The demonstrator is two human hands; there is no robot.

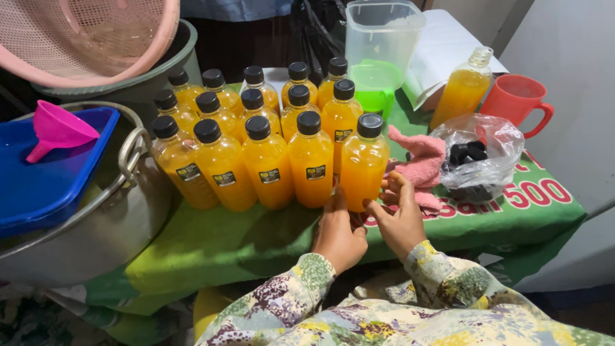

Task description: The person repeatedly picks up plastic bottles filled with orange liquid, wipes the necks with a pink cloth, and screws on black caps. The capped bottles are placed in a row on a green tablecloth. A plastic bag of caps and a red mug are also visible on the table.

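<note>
the left hand [337, 238] and the right hand [400, 221] sit close together on the green cloth [243, 240], right in front of the capped bottle at the end of the front row [363, 163]. this bottle is full of orange juice and has a black cap. the fingers of the left hand [338, 200] point up and touch the bottom of the bottle on its left side. the fingers of the right hand [398, 186] are bent and loose, just beside the bottle's right side, with the thumb close to its bottom. neither hand is wrapped around the bottle, and the bottle stands up straight on the cloth.

to the left of the fingers stand many more orange bottles [256, 128] in rows, all with black caps. right behind the right fingers lies a pink rag [419, 160]. past the rag is a clear bag of black caps [477, 157]. farther back are a bottle with no cap [462, 90], a red mug [517, 99] and a clear jug [381, 38]. far to the left of the fingers is a big metal pot [96, 237] with a blue tray [45, 179] and a pink funnel [57, 131] on top.
</note>
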